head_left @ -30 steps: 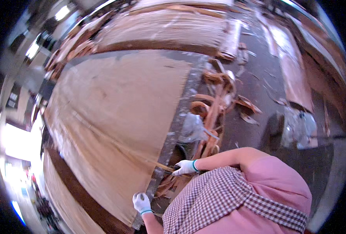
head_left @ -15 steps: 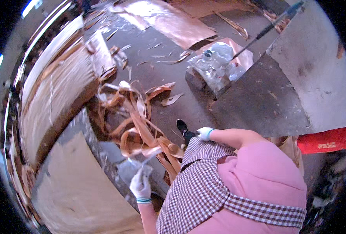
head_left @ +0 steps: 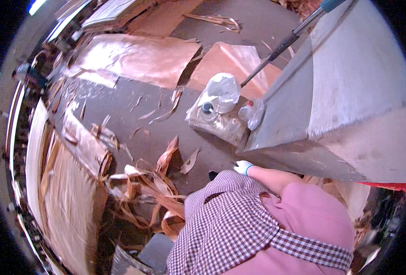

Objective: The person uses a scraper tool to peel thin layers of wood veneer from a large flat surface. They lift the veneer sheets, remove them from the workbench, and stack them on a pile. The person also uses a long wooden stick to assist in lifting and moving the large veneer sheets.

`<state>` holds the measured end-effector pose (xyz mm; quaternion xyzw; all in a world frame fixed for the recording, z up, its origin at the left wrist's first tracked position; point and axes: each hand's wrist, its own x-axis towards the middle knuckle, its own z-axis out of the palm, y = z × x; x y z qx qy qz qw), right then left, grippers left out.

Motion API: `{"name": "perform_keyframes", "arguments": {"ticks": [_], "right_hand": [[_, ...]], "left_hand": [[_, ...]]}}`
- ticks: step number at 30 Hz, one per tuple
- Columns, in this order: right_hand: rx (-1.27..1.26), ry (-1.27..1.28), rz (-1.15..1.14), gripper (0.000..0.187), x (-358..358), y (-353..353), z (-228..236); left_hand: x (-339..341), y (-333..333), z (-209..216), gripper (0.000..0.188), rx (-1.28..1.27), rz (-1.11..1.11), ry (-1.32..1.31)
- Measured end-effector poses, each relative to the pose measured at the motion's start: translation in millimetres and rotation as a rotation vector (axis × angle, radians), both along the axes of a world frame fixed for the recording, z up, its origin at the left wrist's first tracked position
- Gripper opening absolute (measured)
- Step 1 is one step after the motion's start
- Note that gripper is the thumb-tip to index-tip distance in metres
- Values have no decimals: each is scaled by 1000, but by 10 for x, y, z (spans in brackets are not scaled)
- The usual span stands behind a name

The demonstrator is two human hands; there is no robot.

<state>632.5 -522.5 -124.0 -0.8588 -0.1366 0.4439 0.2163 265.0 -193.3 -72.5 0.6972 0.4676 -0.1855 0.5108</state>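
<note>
My right hand (head_left: pixel 243 167), in a white glove with a blue-green cuff edge, hangs beside the checked apron (head_left: pixel 226 215). Its fingers look loosely apart and nothing shows in them. Ahead of it, clear plastic bottles and a white plastic container (head_left: pixel 223 91) rest on a plastic-covered block (head_left: pixel 219 126). One bottle (head_left: pixel 250 110) has a red cap. My left hand is out of view. Curled strips of wood veneer (head_left: pixel 166 197) lie in a tangle on the floor at the left of the apron.
A tall stack of veneer sheets (head_left: pixel 70 197) stands at left. More sheets (head_left: pixel 138 57) lie across the far floor. Large pale boards (head_left: pixel 358 87) rise at right, with a long dark pole (head_left: pixel 280 48) slanting beside them. Scraps (head_left: pixel 190 161) litter the floor.
My view has swung to the right, and the bottles and right-hand boards look nearer. My left hand, which held a greyish, film-like piece, has left the picture. My right hand stays by the apron.
</note>
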Motion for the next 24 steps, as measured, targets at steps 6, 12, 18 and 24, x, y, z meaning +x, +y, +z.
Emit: {"name": "perform_keyframes", "arguments": {"ticks": [6, 12, 18, 24], "right_hand": [[161, -79, 2, 39, 509, 1120, 461], [222, 16, -51, 36, 1128, 2105, 375], [150, -106, -464, 31, 2357, 3104, 694], [205, -138, -595, 29, 3250, 3510, 1086]], "left_hand": [[1377, 1072, -23, 18, -27, -150, -3], [2497, 2579, -418, 17, 31, -521, 114], [4311, 4412, -503, 18, 96, -815, 97], [6865, 5127, -332, 16, -27, -329, -38]]}}
